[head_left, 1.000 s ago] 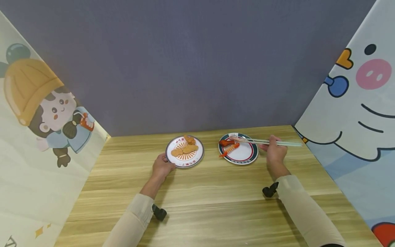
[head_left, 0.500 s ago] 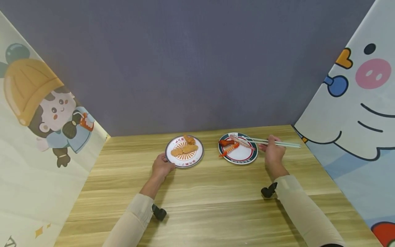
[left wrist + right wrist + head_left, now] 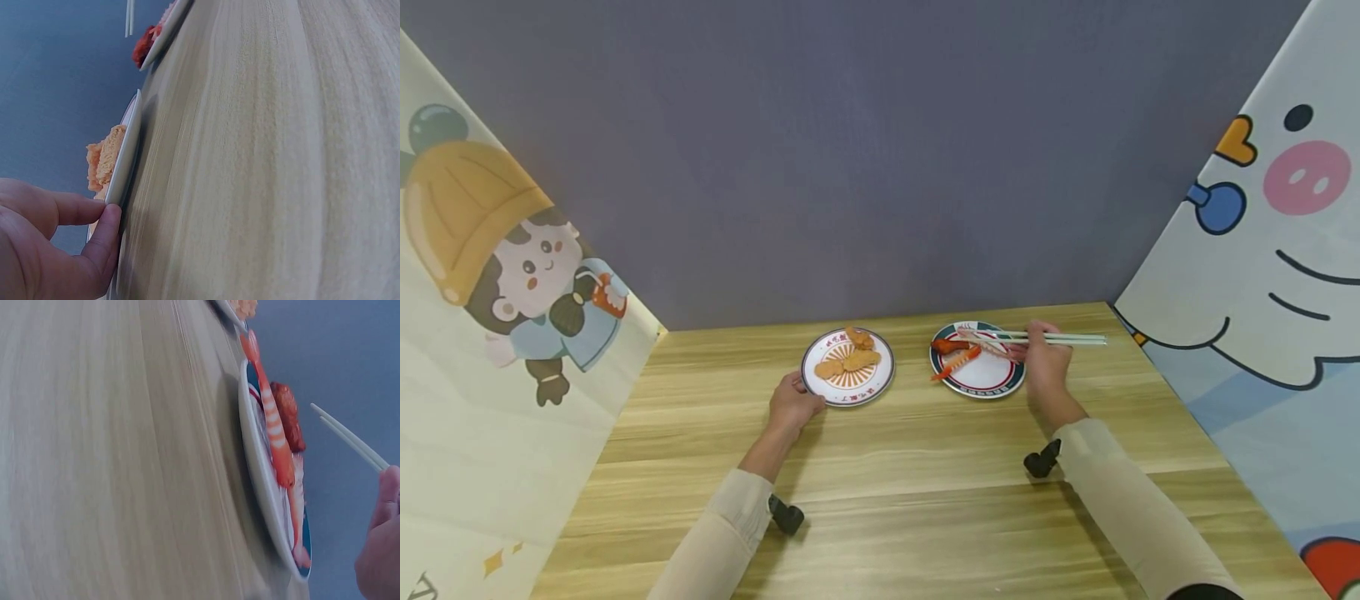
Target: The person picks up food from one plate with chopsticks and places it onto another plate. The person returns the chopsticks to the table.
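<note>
My left hand (image 3: 793,404) pinches the near-left rim of a white plate (image 3: 882,385) between thumb and fingers. Several pieces of golden fried chicken (image 3: 862,360) lie on that plate. My right hand (image 3: 1048,362) grips a pair of pale chopsticks (image 3: 1075,339), whose tips reach over a green-rimmed plate (image 3: 983,377). On this second plate are an orange striped shrimp (image 3: 957,363), a glossy red-brown piece of meat (image 3: 287,415) and a long pale pink shrimp-like piece (image 3: 299,487). In the right wrist view the chopstick tips (image 3: 319,411) hang above the food, apart from it.
Both plates stand on a wood-grain table (image 3: 880,500), near a grey back panel (image 3: 880,167). Cartoon-printed panels rise at the left (image 3: 467,375) and right (image 3: 1262,292). Small black wrist cameras sit on both sleeves.
The pale pink piece, first between the chopsticks, was laid down on the green-rimmed plate and released. My right hand then shifted left with the chopsticks. My left hand stays at its plate.
</note>
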The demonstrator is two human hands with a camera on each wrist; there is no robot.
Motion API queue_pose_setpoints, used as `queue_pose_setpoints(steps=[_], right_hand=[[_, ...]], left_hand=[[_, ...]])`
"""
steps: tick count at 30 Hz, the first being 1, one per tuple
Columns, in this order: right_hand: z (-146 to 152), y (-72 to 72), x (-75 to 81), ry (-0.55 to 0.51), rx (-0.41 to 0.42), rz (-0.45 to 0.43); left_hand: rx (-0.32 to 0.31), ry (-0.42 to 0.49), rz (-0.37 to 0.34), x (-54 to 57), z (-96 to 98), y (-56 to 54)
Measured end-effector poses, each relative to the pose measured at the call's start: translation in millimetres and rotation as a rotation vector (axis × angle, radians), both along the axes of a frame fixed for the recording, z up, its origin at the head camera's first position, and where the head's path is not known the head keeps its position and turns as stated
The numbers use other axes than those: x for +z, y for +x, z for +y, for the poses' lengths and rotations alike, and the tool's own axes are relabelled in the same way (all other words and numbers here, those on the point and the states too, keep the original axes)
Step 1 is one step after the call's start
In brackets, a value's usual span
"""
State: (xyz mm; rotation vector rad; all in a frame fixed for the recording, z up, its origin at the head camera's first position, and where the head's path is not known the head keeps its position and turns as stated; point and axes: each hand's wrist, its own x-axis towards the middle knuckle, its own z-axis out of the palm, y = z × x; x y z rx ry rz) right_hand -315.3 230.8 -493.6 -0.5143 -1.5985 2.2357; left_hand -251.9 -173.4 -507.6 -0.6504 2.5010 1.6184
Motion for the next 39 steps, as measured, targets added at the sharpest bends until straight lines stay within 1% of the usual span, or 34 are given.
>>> queue_pose_setpoints(steps=[4, 10, 16, 19, 26, 29, 33, 39], right_hand=[[-10.3, -0.1, 3.5, 0.020, 0.037, 0.006], [-22.8, -0.2, 3.6, 0.140, 0.100, 0.029], [-35.8, -0.4, 4.2, 0.227, 0.138, 0.006], [-42.9, -1.2, 5.2, 0.259, 0.165, 0.013], [-63.2, -3.4, 9.0, 0.209, 0.260, 0.070], [-73.3, -2.3, 11.0, 0.216, 0.303, 0.083], [-85.4, -1.1, 13.5, 0.234, 0.342, 0.086], [-99.3, -3.4, 15.2, 0.264, 0.379, 0.072]], left_hand=[[-0.001, -0.007, -0.004, -0.5, -0.8, -0.2], [-0.004, -0.011, -0.004, -1.2, -1.0, -0.4], [0.001, -0.004, 0.002, -0.6, -1.8, 0.8], [-0.002, -0.007, 0.003, -0.7, -2.2, 0.6], [-0.001, -0.015, 0.005, -1.2, -3.1, -0.2], [0.000, -0.012, 0.006, -1.6, -2.9, -0.3], [-0.001, -0.002, 0.006, -1.9, -2.0, 0.1], [-0.006, 0.024, 0.005, 0.2, -0.2, 0.8]])
